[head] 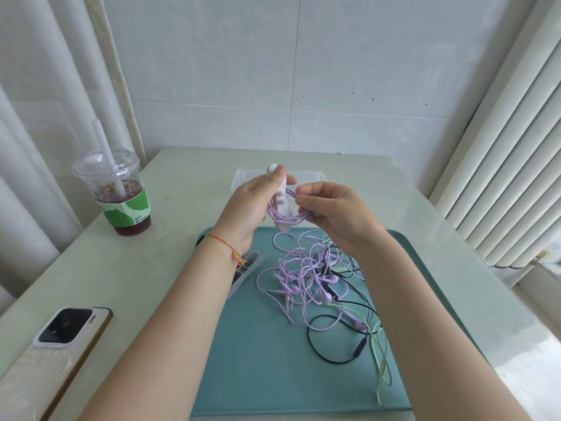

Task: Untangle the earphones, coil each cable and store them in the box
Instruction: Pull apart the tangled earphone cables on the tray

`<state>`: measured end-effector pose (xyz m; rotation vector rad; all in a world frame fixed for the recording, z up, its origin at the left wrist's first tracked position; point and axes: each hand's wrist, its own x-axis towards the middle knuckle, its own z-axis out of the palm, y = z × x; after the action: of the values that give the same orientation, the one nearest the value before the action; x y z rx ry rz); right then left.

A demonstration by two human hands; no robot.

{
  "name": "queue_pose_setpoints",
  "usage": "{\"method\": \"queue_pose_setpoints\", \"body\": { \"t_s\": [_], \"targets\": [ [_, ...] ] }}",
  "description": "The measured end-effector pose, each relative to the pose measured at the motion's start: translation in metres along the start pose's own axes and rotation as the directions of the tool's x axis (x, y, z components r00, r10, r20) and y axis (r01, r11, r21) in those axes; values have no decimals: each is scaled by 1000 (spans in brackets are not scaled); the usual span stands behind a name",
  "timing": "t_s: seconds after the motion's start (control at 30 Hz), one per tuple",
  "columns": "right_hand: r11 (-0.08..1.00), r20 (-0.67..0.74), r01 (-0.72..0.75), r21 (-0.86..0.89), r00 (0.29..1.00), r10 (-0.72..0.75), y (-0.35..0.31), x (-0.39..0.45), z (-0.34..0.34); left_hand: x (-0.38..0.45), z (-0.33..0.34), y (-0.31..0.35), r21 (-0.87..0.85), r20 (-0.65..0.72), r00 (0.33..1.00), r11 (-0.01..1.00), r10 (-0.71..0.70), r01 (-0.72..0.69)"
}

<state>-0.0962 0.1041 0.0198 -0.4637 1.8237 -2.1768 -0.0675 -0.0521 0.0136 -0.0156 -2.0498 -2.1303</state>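
Earphones in purple, black and pale green lie in a loose tangle (315, 278) on the teal mat (258, 360) — cords looped over one another, a few purple buds and a plug showing among them. One purple cable has been gathered into a coil (283, 215) and is held up above the far edge of the mat, in front of the clear plastic box (243, 176) that stands on the counter (188, 177) beyond. The left hand (252, 205) has its grip curled round a white, strip-like piece (282, 192) that passes through the coil, thumb and fingertip meeting near its top end. The right hand (331, 211) pinches the coil's right side, fingers bent round the strands. A thin red string bracelet (226, 243) sits on the left wrist. Under that forearm a grey holder (249, 268) lies partly hidden. To the left stand a lidded drink cup (117, 196) with a straw and, nearer, a phone (60, 347) lying face down.
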Motion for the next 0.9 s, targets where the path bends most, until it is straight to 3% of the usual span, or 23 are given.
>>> {"method": "queue_pose_setpoints", "body": {
  "t_s": [0.2, 0.4, 0.53, 0.7, 0.9],
  "targets": [
    [993, -28, 5, -117, 1000, -8, 3, 2, -5, -1, -9, 0, -141, 11, 999, 989, -39, 40],
    [964, 9, 8, -264, 1000, -6, 2, 0, -12, 3, -13, -5, -52, -59, 996, 997, -64, 61],
    [964, 13, -19, -267, 1000, 23, 2, 0, -13, 5, -7, -9, -147, -104, 993, 988, -52, 36],
    [969, -52, -75, -237, 997, 64, 6, 2, -9, 7, 1, -15, -99, -204, 978, 995, -47, 27],
    [986, -107, -31, -164, 994, 14, 7, 3, -5, 9, 5, -17, -118, -285, 957, 993, -52, 18]
  ]
}}
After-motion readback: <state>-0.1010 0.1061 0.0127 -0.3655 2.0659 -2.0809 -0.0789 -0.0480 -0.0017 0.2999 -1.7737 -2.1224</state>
